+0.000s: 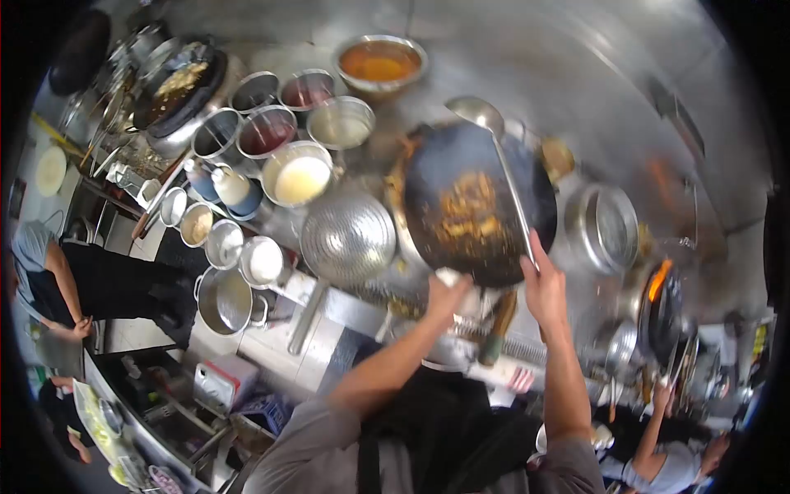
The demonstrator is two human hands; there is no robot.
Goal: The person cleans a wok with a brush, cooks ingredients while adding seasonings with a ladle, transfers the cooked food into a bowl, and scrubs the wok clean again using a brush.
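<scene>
A dark wok (428,177) with browned, chopped food (473,210) in it sits on the stove before me, with haze over its upper part. My left hand (448,298) is closed around a pale cloth (467,301) at the wok's near rim. Whether the fingers also grip the wok through the cloth is hidden. My right hand (544,284) is wrapped around the handle of a long metal ladle (512,181). The ladle's bowl is above the wok's far rim, tilted to the left.
Left of the wok lies a perforated strainer (347,239), its handle pointing toward me. Several metal pots of sauces (267,132) and a bowl of orange liquid (380,62) stand behind it. A metal pot (605,228) is at the right. Co-workers (49,272) stand left and lower right, near flames (658,280).
</scene>
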